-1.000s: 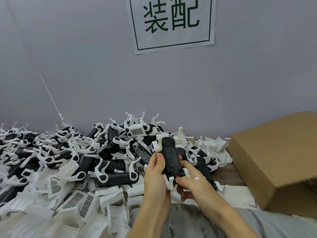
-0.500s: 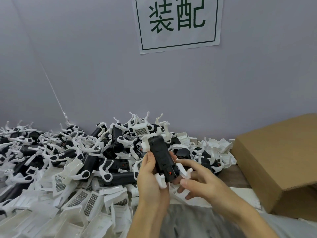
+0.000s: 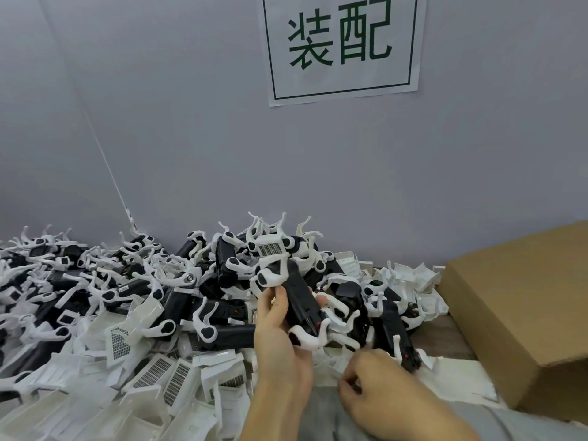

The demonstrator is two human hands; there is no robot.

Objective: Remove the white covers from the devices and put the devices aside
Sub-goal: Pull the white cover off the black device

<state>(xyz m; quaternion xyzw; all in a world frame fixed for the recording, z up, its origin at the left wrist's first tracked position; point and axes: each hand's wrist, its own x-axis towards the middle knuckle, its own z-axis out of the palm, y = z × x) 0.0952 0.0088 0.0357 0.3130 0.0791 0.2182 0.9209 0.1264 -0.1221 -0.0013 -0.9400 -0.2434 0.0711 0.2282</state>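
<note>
Our left hand [image 3: 280, 338] grips one device [image 3: 300, 302]; right hand [image 3: 375, 389] curled, grip unclear; big pile [image 3: 127, 281] left undone

Matt black plastic device [image 3: 300, 300], white plastic covers [image 3: 152, 375], brown cardboard box [image 3: 521, 300]

Soft, even indoor light, no glare

The grey wall [image 3: 191, 138] is evenly lit, shadows stay faint, wide-angle bending curves the edges, and the nearest white covers [image 3: 95, 409] look slightly soft.

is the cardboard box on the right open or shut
Cannot tell. Only a plain side and top edge of the cardboard box show; no flaps or opening are in view.
</note>
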